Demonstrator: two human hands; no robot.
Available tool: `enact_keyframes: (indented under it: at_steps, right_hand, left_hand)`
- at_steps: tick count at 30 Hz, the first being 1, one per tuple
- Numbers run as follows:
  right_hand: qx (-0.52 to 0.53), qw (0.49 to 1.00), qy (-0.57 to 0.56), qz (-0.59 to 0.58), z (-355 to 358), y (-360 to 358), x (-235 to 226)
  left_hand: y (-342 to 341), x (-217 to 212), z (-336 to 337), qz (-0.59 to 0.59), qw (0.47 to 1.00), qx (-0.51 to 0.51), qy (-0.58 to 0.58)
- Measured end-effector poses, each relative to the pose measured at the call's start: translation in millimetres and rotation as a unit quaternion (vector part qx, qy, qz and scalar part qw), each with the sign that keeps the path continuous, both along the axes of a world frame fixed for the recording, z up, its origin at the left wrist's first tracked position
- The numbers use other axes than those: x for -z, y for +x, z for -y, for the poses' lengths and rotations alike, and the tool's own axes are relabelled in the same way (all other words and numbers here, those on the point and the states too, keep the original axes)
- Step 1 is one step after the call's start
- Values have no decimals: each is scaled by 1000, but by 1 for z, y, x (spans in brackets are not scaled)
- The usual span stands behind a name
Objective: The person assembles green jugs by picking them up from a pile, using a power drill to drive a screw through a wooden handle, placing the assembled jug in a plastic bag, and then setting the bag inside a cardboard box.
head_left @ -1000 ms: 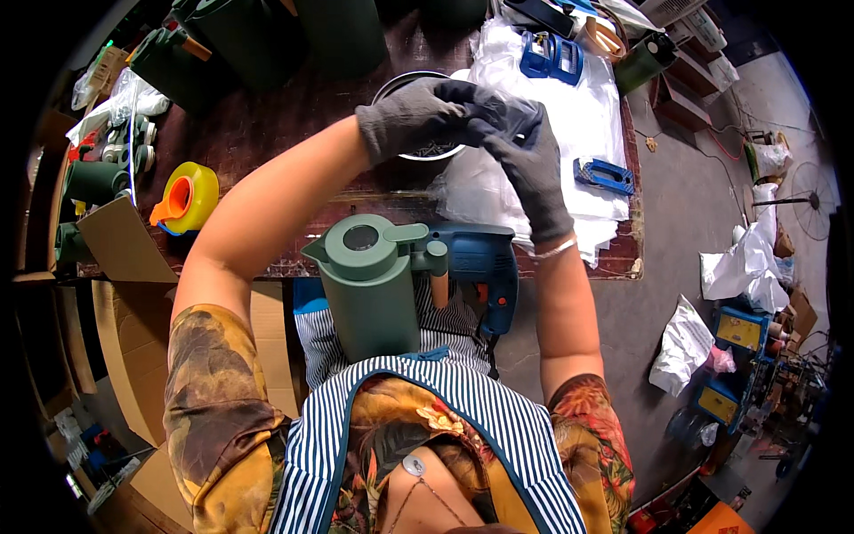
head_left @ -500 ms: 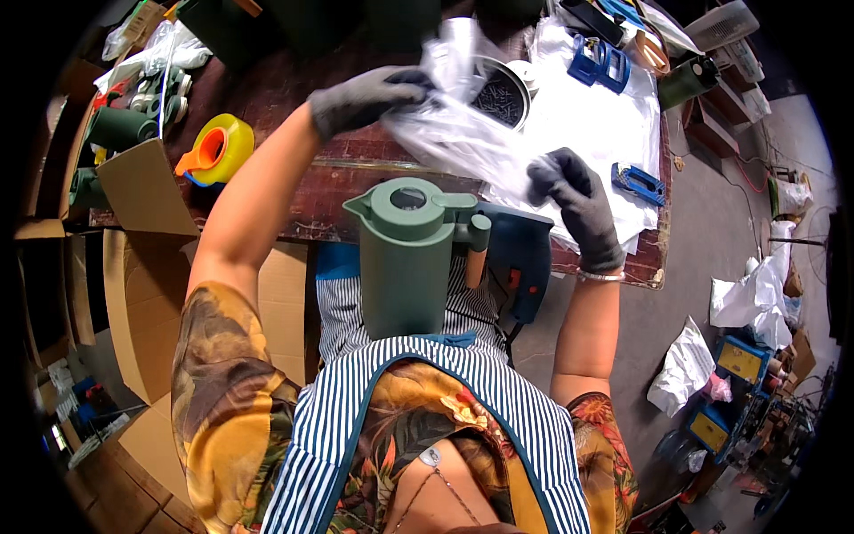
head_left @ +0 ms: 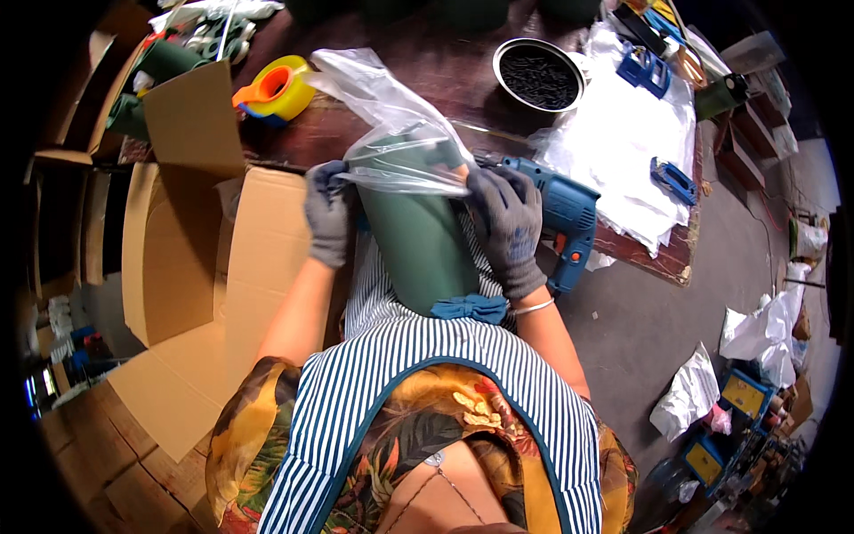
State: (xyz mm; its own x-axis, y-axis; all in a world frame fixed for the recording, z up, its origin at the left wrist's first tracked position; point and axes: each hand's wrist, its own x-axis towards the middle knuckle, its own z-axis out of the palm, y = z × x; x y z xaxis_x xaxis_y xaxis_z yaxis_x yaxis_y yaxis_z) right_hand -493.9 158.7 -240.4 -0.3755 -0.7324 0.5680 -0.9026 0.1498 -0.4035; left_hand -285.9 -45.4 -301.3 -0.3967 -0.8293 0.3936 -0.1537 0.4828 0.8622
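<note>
A dark green jug [head_left: 422, 245] stands against my striped apron, leaning a little. A clear plastic bag [head_left: 382, 102] covers its upper part, its closed end rising loosely toward the table. My left hand [head_left: 327, 212], in a grey glove, pinches the bag's edge at the jug's left side. On the right side, my gloved right hand [head_left: 507, 222] has its fingers closed on the bag's rim beside the jug's handle. The handle and lid are mostly hidden under the plastic and my fingers.
Right of the jug lies a blue power drill [head_left: 567, 206] at the table edge. Beyond are a round tin of black screws [head_left: 540, 78], white sheets [head_left: 598, 147] and a blue tool [head_left: 673, 181]. A yellow tape dispenser [head_left: 298, 100] sits left, above an open cardboard box [head_left: 267, 245].
The bag, stretched between my hands above the table, has come down over the jug's top. Both hands have moved nearer to me and closer together. The jug now tilts.
</note>
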Motion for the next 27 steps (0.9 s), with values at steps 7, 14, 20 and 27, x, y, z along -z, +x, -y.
enact_keyframes:
  at_steps: [7, 14, 20, 27]
  right_hand:
    - [-36, 996, 41, 70, -3, 2, -15]
    - [-118, 982, 145, 43, -148, 53, 64]
    - [-255, 934, 198, 153, -122, 54, 42]
    - [-162, 888, 169, 396, -119, 62, 28]
  left_hand:
    - [42, -7, -51, 138, 990, -12, -5]
    - [95, -74, -30, 282, 893, 341, 81]
    - [-127, -145, 43, 287, 821, 491, -48]
    - [21, -184, 32, 317, 855, 375, -169]
